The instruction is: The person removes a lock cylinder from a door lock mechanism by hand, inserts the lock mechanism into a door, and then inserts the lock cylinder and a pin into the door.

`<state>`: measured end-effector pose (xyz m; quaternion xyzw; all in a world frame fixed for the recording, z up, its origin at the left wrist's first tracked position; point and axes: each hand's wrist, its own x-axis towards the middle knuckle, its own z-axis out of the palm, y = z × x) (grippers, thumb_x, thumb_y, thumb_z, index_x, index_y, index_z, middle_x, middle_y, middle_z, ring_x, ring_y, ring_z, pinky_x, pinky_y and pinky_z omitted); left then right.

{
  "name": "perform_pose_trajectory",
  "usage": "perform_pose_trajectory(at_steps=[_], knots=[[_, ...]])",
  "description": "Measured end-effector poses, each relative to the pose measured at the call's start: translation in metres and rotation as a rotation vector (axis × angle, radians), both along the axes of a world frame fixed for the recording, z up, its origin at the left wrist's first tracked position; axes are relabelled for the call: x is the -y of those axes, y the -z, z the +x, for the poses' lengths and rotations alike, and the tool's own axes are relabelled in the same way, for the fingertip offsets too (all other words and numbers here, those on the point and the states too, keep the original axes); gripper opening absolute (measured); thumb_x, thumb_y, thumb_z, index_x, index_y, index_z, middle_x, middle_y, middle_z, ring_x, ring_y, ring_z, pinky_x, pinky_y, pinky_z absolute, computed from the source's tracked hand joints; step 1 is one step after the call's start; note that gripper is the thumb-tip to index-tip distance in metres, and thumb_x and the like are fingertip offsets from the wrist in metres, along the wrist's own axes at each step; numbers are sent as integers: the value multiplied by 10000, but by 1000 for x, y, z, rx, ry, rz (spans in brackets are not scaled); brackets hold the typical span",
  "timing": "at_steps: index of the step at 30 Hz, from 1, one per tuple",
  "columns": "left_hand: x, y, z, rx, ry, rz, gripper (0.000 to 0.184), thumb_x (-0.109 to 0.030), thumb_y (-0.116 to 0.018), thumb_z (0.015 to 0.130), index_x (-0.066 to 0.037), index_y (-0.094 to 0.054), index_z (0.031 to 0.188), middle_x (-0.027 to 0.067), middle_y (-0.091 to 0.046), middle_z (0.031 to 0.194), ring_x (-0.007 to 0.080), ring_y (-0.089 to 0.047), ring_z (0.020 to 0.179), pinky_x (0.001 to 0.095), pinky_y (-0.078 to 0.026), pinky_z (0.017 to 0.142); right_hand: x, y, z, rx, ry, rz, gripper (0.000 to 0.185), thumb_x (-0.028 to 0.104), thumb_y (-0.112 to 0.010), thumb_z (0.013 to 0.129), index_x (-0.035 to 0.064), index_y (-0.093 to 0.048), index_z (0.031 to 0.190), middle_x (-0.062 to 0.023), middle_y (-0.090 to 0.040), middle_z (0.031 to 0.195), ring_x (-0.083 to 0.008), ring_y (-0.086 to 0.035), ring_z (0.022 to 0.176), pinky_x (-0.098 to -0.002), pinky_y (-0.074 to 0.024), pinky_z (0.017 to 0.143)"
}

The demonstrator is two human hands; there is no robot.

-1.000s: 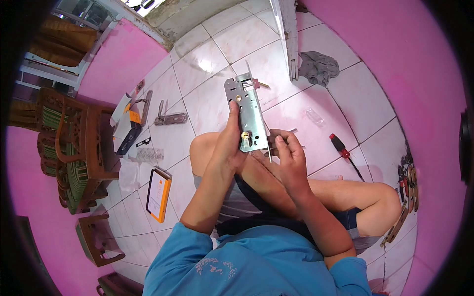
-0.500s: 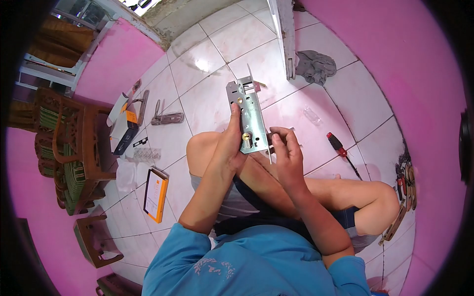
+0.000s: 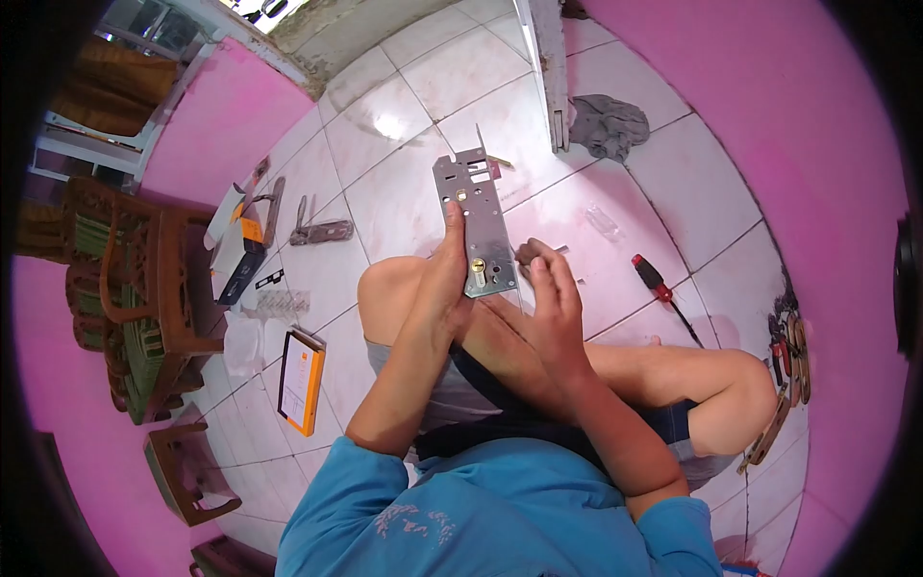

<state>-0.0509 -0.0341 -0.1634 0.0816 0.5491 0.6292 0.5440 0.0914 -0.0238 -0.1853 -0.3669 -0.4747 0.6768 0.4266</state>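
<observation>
My left hand (image 3: 449, 260) grips a silver mortise lock case (image 3: 486, 221) from its left side, thumb lying on the plate. The lock tilts up over my crossed legs. A brass-coloured key cylinder (image 3: 478, 267) sits in its lower part, and square cut-outs show near the top. Just right of the lock's lower edge is my right hand (image 3: 553, 298), its fingers loosely bent and apart, with nothing visible in them. Small metal pieces (image 3: 561, 249) lie on the floor beyond those fingers.
A red-and-black screwdriver (image 3: 655, 279) lies at right. Door handles (image 3: 322, 232), an opened box (image 3: 240, 255) and an orange-edged box (image 3: 303, 382) lie at left. A grey cloth (image 3: 610, 127) rests by the door edge (image 3: 544, 77). Wooden chairs (image 3: 144, 298) stand far left.
My right hand has drawn slightly away from the lock's edge, its fingers straightening. The lock's face has turned a little, so its front strip shows less. My left hand keeps its grip.
</observation>
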Motion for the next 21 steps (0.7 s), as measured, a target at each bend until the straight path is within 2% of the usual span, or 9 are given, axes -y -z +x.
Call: perform_pose_trajectory(at_steps=[1, 2, 4, 6, 8, 12, 14, 18, 21], knots=[[-2, 1, 1, -115, -21, -32, 643, -607, -411, 1019, -14, -587, 1193, 76, -646, 958, 144, -656, 826, 297, -574, 718, -2, 3, -2, -262, -31, -377, 376, 206, -445, 1066, -36, -503, 1348, -150, -579, 1272, -229, -570, 1172, -352, -461, 1013], [-2, 1, 3, -112, -15, -31, 643, -607, -411, 1019, -14, -587, 1193, 76, -646, 958, 144, -656, 826, 297, -574, 718, -3, 6, -4, -261, -24, -376, 376, 206, -445, 1066, -36, -503, 1348, -150, -579, 1272, -229, -570, 1172, -352, -461, 1013], [-4, -7, 10, -393, 16, -116, 598, -570, -439, 1029, -9, -635, 1092, 51, -647, 888, 114, -624, 774, 263, -528, 667, -6, 15, -6, -448, -193, -553, 434, 209, -313, 1082, -39, -469, 1401, -139, -567, 1317, -215, -568, 1200, -366, -474, 1030], [-7, -5, 15, -503, 14, -112, 556, -524, -468, 1037, 1, -648, 1017, 38, -632, 835, 97, -578, 723, 256, -487, 638, -7, 24, -9, -437, -159, -559, 406, 220, -321, 1081, -24, -518, 1340, -124, -617, 1232, -199, -609, 1114, -363, -506, 963], [-9, 3, 15, -704, 116, -131, 539, -497, -497, 1034, 24, -630, 993, 46, -624, 820, 102, -553, 700, 275, -475, 632, -6, 31, -8, -494, -207, -710, 370, 236, -369, 1085, -3, -590, 1258, -69, -650, 1130, -156, -624, 1022, -297, -503, 854], [-16, 9, 13, -791, 198, -135, 521, -469, -522, 1027, 37, -619, 950, 57, -612, 796, 112, -536, 692, 288, -467, 629, -9, 41, -7, -419, -265, -726, 339, 242, -357, 1074, 24, -577, 1212, -63, -673, 1058, -183, -646, 969, -345, -518, 867], [-18, 11, 9, -906, 244, -187, 518, -457, -531, 1023, 43, -620, 924, 68, -616, 783, 129, -540, 682, 299, -466, 623, -14, 44, -7, -560, -297, -832, 326, 248, -377, 1069, 27, -584, 1189, -64, -677, 1057, -185, -646, 999, -336, -510, 887], [-19, 1, -3, -975, 263, -216, 501, -450, -541, 1021, 34, -645, 938, 56, -625, 784, 120, -563, 680, 282, -472, 613, -7, 19, -2, -631, -280, -860, 343, 211, -363, 1069, 2, -564, 1253, -86, -677, 1110, -190, -640, 1040, -333, -497, 919], [-20, -33, -17, -498, 275, -167, 423, -403, -553, 1024, 1, -676, 1045, 48, -671, 841, 98, -627, 706, 256, -515, 608, -2, -9, -2, -539, -266, -726, 391, 178, -348, 1069, -38, -504, 1355, -138, -646, 1224, -210, -616, 1140, -350, -474, 999]])
